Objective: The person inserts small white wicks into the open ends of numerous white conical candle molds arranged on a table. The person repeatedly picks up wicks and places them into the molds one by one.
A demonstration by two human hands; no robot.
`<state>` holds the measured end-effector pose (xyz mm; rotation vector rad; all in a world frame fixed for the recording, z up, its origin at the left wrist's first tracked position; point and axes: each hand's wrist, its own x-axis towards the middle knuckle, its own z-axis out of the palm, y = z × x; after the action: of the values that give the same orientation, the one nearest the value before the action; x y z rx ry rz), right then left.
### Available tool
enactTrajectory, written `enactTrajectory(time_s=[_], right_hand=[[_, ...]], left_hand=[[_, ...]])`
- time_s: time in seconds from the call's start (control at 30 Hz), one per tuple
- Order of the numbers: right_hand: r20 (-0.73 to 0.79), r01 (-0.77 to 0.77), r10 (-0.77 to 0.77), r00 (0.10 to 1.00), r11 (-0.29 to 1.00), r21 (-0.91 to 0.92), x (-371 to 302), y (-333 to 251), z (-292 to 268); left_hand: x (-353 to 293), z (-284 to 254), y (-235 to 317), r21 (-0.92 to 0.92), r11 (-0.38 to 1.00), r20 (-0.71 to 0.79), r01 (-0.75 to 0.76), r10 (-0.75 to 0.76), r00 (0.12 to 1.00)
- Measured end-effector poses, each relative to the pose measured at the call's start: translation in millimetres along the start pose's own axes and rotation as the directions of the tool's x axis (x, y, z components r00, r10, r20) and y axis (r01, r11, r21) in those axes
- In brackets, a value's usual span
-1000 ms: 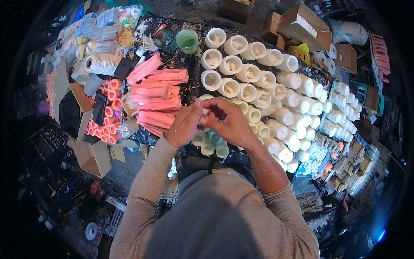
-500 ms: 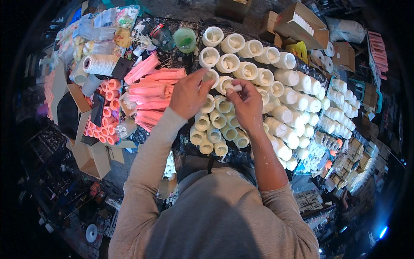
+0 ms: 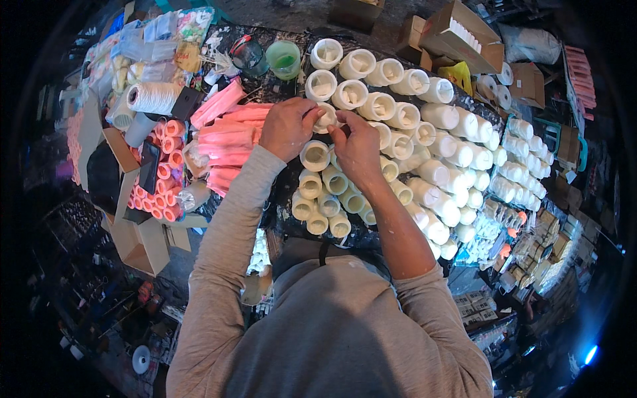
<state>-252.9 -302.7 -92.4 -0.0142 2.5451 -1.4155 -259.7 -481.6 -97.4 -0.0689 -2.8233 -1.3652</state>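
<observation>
Cream-white, round, apparently waxy cup [image 3: 325,118] standing at twelve o'clock on black-covered surface [image 3: 290,89]; left hand [image 3: 289,129] and right hand [image 3: 357,147] curling around opposite rim sides, fingertip grip not discernible. Cup probably handling light, stiff, slippery; outer wall likely offering surest hold.

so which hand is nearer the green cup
Left. The left hand is below the green cup in view; the right hand is farther down and to its right.

Red lettering [image 3: 191,56] on tan packet [image 3: 186,64], upper left; other print unreadable.
</observation>
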Motion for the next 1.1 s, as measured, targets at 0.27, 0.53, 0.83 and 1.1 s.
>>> enactTrajectory(time_s=[0.27, 0.53, 0.83, 1.1], right_hand=[[0.014, 0.175, -0.175, 0.985, 0.979, -0.101, -8, 8, -4], [0.220, 0.071, -0.100, 0.970, 0.988, 0.135, -36, -32, -28], [0.206, 0.273, -0.287, 0.935, 0.957, 0.093, -63, -35, -20], [-0.008, 0.026, -0.026, 1.000, 0.999, 0.033, -13, -5, -31]], left_hand=[[2, -3, 1, 0.007, 1.000, 0.037, -0.016, 0.016, 0.999], [-34, -29, 39, -0.250, 0.927, 0.124, 0.278, -0.254, 0.959], [-62, -16, 57, -0.352, 0.904, 0.053, 0.241, -0.238, 0.970], [3, 7, -3, -0.046, 0.992, -0.142, -0.113, 0.106, 0.984]])
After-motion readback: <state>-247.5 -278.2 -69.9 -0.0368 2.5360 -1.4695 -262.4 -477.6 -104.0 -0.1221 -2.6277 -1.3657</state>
